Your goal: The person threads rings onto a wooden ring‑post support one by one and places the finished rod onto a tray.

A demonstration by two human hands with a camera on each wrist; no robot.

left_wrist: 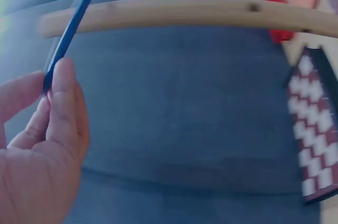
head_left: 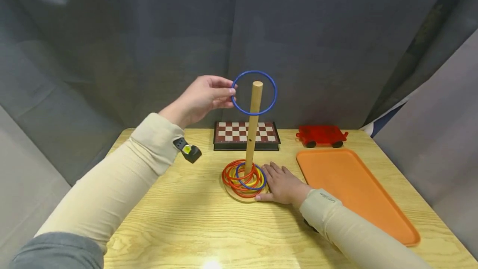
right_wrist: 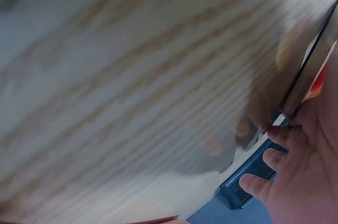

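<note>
My left hand (head_left: 209, 96) pinches a thin blue ring (head_left: 276, 90) between thumb and fingers at its left side. The ring encircles the upper end of an upright wooden peg (head_left: 252, 132), its near edge crossing in front of the wood. In the left wrist view the blue ring (left_wrist: 71, 28) lies across the peg (left_wrist: 174, 11) near its tip. Red, yellow and blue rings (head_left: 234, 184) are heaped around the peg's foot on a round wooden base (head_left: 239, 198). With fingers spread, my right hand (head_left: 284, 186) rests at the right side of that base.
Behind the peg stands a checkered game board (head_left: 228, 132) on a dark case. A red toy wagon (head_left: 323, 135) is at the back right. An orange tray (head_left: 351, 186) lies to the right, beside the right forearm. Grey curtains (head_left: 168, 45) hang behind the wooden table (head_left: 179, 219).
</note>
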